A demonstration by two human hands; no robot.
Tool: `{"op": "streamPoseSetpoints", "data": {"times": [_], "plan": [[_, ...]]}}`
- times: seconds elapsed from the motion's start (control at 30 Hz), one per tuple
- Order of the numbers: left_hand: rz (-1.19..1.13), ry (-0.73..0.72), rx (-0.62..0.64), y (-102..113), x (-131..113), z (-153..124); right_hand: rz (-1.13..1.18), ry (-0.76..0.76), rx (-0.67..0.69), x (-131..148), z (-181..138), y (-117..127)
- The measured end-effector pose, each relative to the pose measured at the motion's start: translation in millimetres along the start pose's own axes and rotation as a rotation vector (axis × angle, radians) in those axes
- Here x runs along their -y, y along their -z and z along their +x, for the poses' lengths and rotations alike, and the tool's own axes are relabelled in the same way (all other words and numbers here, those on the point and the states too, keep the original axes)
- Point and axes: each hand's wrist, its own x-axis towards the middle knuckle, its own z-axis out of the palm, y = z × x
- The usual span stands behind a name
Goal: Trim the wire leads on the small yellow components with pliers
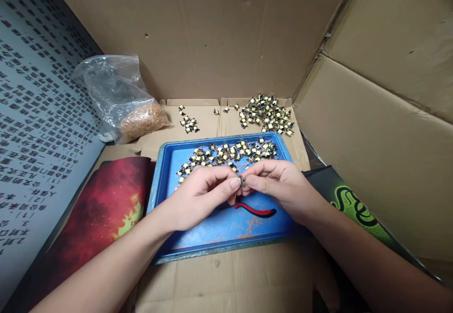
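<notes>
Over a blue tray [219,235], my left hand [201,195] and my right hand [279,183] meet fingertip to fingertip. Both pinch one small yellow-and-black wired component [242,181] between thumbs and forefingers. Several more of these components [226,155] lie scattered along the tray's far end. A red-and-black tool handle [256,210] lies on the tray just under my hands, partly hidden by them.
A bigger heap of components [267,114] and a small cluster [188,122] sit on the cardboard beyond the tray. A plastic bag of brown wire bits [123,100] stands at the back left. Cardboard walls [371,114] close in behind and right; a red mat [102,204] lies left.
</notes>
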Motion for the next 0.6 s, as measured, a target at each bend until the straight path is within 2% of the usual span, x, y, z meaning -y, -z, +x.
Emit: {"op": "streamPoseSetpoints", "data": {"times": [0.17,0.4,0.6], "plan": [[-0.004,0.020,-0.013,-0.3,2.0,-0.1,-0.081,-0.007,0.020,2.1,-2.4,-1.0],[-0.187,0.035,0.038,0.1,5.8,-2.3,0.088,0.008,0.064,-1.4,-2.9,0.6],[-0.150,0.054,0.038,-0.2,5.6,-1.6,0.030,0.068,0.017,0.4,-3.5,-1.5]]}}
